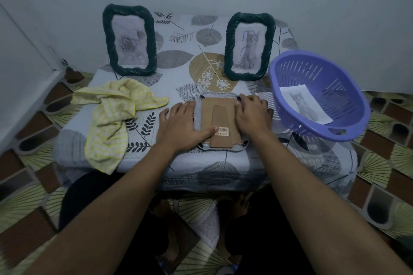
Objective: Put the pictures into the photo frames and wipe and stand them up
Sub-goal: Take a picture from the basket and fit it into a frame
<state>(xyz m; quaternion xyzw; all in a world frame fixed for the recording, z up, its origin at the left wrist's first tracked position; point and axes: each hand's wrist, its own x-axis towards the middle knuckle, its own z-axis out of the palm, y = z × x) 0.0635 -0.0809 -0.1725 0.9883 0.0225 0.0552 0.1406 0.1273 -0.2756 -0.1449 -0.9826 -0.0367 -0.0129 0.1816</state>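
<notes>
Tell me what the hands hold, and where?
The left hand presses the left edge of the face-down photo frame, thumb on its cardboard back. The right hand covers the right edge, fingertips at a corner clip; whether they pinch it cannot be told.

Face-down frame (pixel 220 119) front out of sight; barcode sticker (pixel 223 130) print illegible.

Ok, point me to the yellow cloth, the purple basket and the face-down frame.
yellow cloth (pixel 114 114): head view, its bunched middle.
purple basket (pixel 330 73): head view, slotted inner wall.
face-down frame (pixel 221 118): head view, cardboard stand on its back.
</notes>
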